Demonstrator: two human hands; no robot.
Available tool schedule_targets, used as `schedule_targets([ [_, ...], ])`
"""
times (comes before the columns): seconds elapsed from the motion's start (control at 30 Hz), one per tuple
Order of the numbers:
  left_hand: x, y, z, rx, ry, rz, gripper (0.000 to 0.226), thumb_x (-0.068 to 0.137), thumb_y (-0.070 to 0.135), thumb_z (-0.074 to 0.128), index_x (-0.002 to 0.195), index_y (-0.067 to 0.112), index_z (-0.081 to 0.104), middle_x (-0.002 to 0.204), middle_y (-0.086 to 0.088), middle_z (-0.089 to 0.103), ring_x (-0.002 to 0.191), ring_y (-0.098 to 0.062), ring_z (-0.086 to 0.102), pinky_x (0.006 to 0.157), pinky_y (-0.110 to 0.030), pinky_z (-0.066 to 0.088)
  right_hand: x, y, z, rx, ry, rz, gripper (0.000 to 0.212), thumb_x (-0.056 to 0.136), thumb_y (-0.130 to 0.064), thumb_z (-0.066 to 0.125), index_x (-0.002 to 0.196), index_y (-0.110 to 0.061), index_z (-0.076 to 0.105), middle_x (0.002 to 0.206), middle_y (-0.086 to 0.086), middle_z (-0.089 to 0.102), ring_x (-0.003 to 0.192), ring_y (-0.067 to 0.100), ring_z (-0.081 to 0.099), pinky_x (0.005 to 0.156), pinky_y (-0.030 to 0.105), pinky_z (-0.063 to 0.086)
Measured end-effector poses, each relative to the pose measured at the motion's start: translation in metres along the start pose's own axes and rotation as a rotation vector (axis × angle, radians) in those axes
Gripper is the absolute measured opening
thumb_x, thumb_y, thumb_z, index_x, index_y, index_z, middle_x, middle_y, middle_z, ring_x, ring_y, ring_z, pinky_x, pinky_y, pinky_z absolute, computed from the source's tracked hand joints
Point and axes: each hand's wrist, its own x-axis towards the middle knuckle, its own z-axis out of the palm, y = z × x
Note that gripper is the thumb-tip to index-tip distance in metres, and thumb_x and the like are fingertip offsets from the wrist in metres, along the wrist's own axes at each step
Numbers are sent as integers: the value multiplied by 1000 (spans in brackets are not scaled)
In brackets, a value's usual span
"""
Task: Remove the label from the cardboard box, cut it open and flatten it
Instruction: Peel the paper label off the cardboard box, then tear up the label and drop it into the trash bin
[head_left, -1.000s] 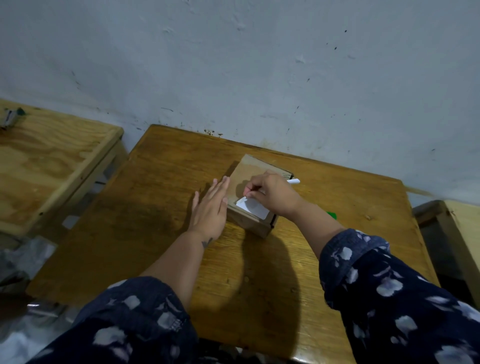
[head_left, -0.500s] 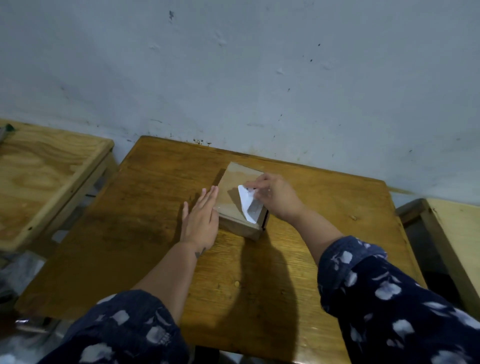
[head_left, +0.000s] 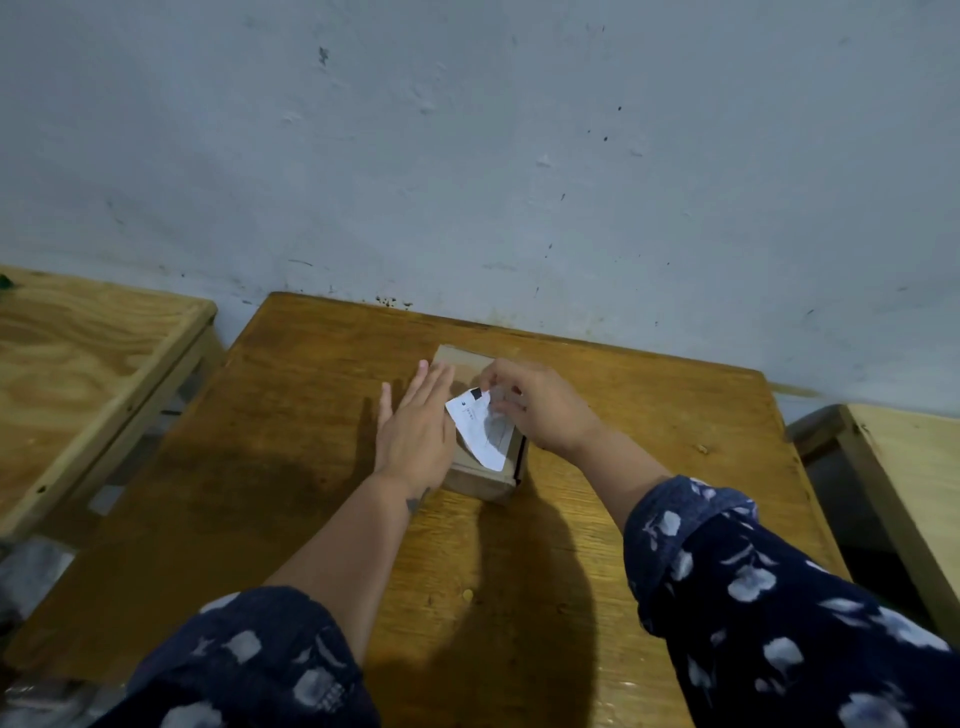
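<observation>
A small brown cardboard box (head_left: 480, 480) sits near the middle of the wooden table (head_left: 291, 441). Its white label (head_left: 478, 428) is peeled up from the top, its printed side facing me, with the lower corner still near the box's front edge. My right hand (head_left: 540, 410) pinches the label's upper edge between thumb and fingers. My left hand (head_left: 415, 421) lies flat with fingers spread against the box's left side and top edge, holding nothing. Much of the box top is hidden under both hands.
A pale wall rises right behind the table. A lighter plywood table (head_left: 88, 364) stands to the left across a narrow gap, and another wooden surface (head_left: 914, 478) stands at the right. Crumpled plastic (head_left: 31, 577) lies on the floor at the lower left.
My right hand has peeled the label off the box top and lifted it toward the far side, turning its printed face up. My left hand slid slightly onto the box. The camera view shifted.
</observation>
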Motion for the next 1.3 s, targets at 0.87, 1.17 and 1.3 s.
schedule_targets([
  [0.87, 5, -1, 6, 203, -151, -51, 53, 102, 32, 19, 152, 22, 6, 161, 6, -4, 146, -14, -15, 114, -59, -9, -49, 29, -107, -33, 113, 462, 14, 90, -15, 60, 97, -17, 71, 91, -3, 62, 87, 14, 55, 68, 18, 38],
  [1.17, -4, 138, 0, -193, 159, 595, 20, 88, 32, 57, 106, 29, 66, 107, 12, 63, 105, -14, 51, 81, -28, 24, -123, 25, -91, 400, 496, 773, 15, 79, -11, 73, 93, -15, 68, 98, 19, 69, 88, 30, 66, 79, 40, 52],
  [1.3, -30, 164, 15, -117, 178, 609, 23, 82, 43, 65, 100, 30, 72, 107, 10, 60, 101, -16, 43, 81, -34, 26, -178, 19, -96, 506, 579, 819, 9, 80, -10, 72, 88, -13, 69, 92, 15, 70, 82, 24, 66, 72, 33, 55],
])
